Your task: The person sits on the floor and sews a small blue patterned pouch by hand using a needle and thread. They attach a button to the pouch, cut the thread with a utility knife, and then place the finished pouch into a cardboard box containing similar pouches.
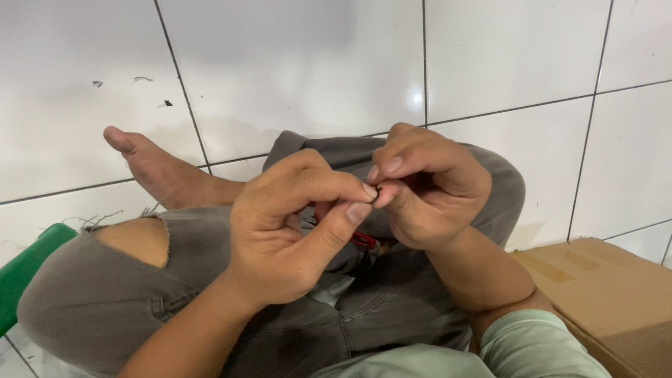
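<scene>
Tiny dark part (376, 190) at frame centre, too small to identify — pinched between fingertips of left hand (290, 224) at 8 o'clock and right hand (427, 185) at 3 o'clock, above grey-trousered lap (392, 308); red-handled tool (362, 241) below, cardboard box (602, 287) at 4 o'clock.

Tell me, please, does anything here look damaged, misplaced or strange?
Yes. The grey trousers have a torn hole with frayed threads at the knee, so skin shows. A few dark specks lie on the white tiled floor. The small thing pinched between left hand and right hand is too hidden to judge.
</scene>
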